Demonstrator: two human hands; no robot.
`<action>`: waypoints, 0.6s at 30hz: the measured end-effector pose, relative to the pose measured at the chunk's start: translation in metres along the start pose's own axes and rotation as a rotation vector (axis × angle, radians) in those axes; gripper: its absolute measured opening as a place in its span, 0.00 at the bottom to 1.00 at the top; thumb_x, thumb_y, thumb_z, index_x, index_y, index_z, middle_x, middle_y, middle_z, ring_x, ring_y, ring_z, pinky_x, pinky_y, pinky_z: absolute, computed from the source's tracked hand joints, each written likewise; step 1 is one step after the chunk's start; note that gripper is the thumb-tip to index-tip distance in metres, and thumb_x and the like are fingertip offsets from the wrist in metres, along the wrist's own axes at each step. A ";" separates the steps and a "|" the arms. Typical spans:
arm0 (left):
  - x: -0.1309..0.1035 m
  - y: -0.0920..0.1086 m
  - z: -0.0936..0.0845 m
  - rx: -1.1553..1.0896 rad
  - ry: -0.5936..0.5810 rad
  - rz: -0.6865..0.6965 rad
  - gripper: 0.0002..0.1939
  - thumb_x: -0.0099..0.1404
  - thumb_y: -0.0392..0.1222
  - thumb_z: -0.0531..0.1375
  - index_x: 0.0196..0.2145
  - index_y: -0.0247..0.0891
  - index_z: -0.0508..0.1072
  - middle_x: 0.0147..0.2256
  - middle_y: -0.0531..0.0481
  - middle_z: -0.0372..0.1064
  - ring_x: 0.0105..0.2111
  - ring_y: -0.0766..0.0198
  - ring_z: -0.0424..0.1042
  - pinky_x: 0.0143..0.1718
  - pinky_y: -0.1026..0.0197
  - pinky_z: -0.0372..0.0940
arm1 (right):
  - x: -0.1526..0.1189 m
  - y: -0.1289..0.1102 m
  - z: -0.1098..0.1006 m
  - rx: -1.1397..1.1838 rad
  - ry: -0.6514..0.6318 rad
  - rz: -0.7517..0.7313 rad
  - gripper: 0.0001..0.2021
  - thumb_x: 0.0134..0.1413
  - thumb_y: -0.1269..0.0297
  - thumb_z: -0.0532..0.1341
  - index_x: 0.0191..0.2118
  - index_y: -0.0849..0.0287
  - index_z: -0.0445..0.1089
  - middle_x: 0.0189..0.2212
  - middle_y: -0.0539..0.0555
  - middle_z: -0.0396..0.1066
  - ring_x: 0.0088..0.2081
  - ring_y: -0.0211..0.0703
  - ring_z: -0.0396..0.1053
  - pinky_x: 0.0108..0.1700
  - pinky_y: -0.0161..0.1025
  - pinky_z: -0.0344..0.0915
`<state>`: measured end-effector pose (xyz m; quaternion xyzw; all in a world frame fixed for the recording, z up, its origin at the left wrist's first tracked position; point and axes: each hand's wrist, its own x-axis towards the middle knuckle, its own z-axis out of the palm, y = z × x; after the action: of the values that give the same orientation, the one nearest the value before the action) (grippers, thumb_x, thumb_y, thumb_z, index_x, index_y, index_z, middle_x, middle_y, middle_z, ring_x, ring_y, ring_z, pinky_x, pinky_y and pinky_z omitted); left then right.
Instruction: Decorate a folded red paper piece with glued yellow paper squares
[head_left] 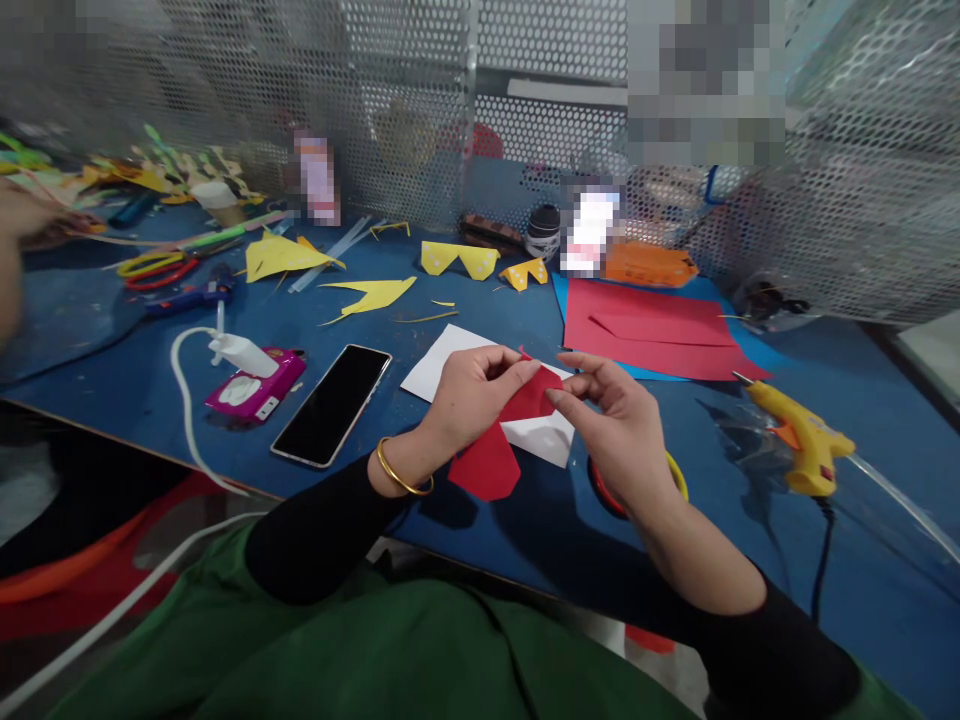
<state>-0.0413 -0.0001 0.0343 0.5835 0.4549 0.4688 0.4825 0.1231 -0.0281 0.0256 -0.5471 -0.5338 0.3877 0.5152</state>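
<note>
Your left hand [476,395] and right hand [619,415] pinch red paper [531,398] over the white sheet [441,364], phone [332,405] to the sheet's left, glue gun [808,438] to its right

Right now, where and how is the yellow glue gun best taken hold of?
Probably by its handle, from the near side, using the right hand once it releases the red paper: the handle juts toward that side, while the nozzle points away to the left. Mind the cord leaving the handle's end.

Black phone [332,405] near magenta socket box [283,374].
</note>
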 end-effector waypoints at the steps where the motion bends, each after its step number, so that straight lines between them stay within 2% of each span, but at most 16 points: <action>1: 0.000 0.001 0.000 -0.018 -0.018 -0.018 0.15 0.65 0.51 0.64 0.26 0.38 0.77 0.26 0.52 0.74 0.27 0.67 0.68 0.28 0.63 0.63 | 0.001 0.001 -0.001 0.009 0.007 0.000 0.19 0.47 0.61 0.69 0.46 0.57 0.72 0.26 0.46 0.72 0.30 0.39 0.70 0.38 0.44 0.67; 4: 0.000 0.005 -0.001 -0.093 -0.104 -0.106 0.21 0.67 0.56 0.61 0.26 0.37 0.77 0.25 0.49 0.75 0.25 0.66 0.71 0.27 0.62 0.66 | 0.002 0.003 -0.003 0.014 0.037 -0.009 0.19 0.47 0.61 0.69 0.47 0.57 0.72 0.26 0.45 0.71 0.30 0.38 0.70 0.38 0.43 0.66; 8: -0.001 0.009 -0.002 -0.150 -0.203 -0.250 0.08 0.62 0.44 0.67 0.31 0.37 0.78 0.26 0.50 0.76 0.22 0.67 0.74 0.23 0.65 0.66 | 0.006 0.003 -0.004 0.006 0.048 -0.013 0.20 0.48 0.59 0.69 0.48 0.57 0.71 0.26 0.47 0.73 0.31 0.40 0.71 0.41 0.45 0.68; 11: -0.002 0.010 -0.003 -0.174 -0.216 -0.309 0.05 0.62 0.40 0.66 0.33 0.35 0.78 0.26 0.48 0.77 0.20 0.67 0.73 0.21 0.66 0.65 | 0.009 -0.003 -0.011 -0.127 0.084 -0.082 0.18 0.51 0.57 0.67 0.47 0.59 0.72 0.30 0.51 0.76 0.33 0.42 0.73 0.41 0.45 0.69; 15: -0.002 0.013 -0.004 -0.173 -0.183 -0.318 0.06 0.64 0.40 0.65 0.34 0.34 0.78 0.28 0.46 0.79 0.19 0.69 0.73 0.20 0.67 0.65 | 0.006 -0.006 -0.043 -0.432 0.303 -0.272 0.15 0.54 0.56 0.67 0.45 0.57 0.75 0.33 0.54 0.78 0.35 0.44 0.74 0.40 0.44 0.69; 17: -0.002 0.014 -0.005 -0.155 -0.180 -0.325 0.06 0.64 0.40 0.64 0.32 0.33 0.77 0.29 0.47 0.79 0.19 0.70 0.73 0.20 0.68 0.64 | -0.003 0.001 -0.069 -0.496 0.491 -0.337 0.13 0.55 0.54 0.66 0.43 0.56 0.77 0.33 0.55 0.77 0.35 0.46 0.75 0.42 0.45 0.69; 18: -0.002 0.015 -0.005 -0.150 -0.179 -0.325 0.06 0.65 0.39 0.64 0.32 0.33 0.77 0.29 0.47 0.78 0.19 0.70 0.73 0.20 0.68 0.64 | -0.010 0.005 -0.083 -0.564 0.599 -0.316 0.14 0.57 0.53 0.65 0.43 0.55 0.77 0.33 0.55 0.77 0.34 0.47 0.74 0.40 0.46 0.69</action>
<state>-0.0450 -0.0036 0.0494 0.5041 0.4621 0.3635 0.6326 0.2032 -0.0494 0.0332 -0.6661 -0.5230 -0.0325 0.5308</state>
